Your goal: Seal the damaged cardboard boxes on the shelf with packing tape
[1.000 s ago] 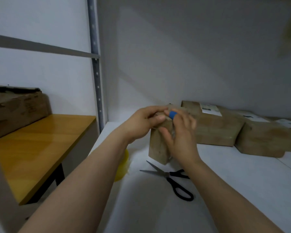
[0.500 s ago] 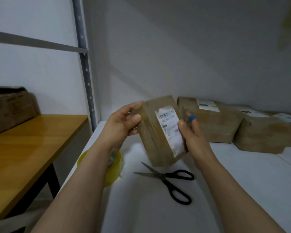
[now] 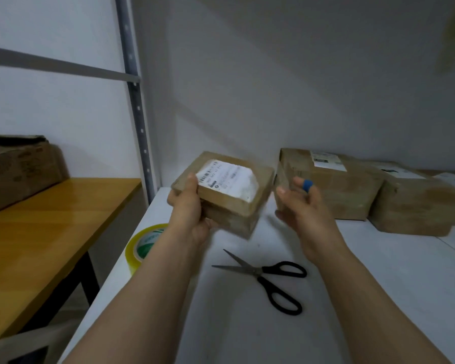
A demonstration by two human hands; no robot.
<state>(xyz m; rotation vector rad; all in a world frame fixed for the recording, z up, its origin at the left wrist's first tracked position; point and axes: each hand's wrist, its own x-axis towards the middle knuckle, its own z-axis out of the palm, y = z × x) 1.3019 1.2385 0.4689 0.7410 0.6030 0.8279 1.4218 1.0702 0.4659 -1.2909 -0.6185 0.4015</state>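
A small, white-labelled brown cardboard box (image 3: 234, 214) is held tilted above the white shelf (image 3: 378, 285), where larger labelled boxes (image 3: 334, 190) sit at the back and a yellow tape roll (image 3: 142, 243) lies left.

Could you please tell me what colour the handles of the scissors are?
Black; the scissors show best in the head view.

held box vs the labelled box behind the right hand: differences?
The held box is tilted, off the shelf in the left hand; the shelf box lies flat. The held box is smaller. Its label covers most of the top face; the shelf box's covers a small part. Both: brown cardboard, white label.
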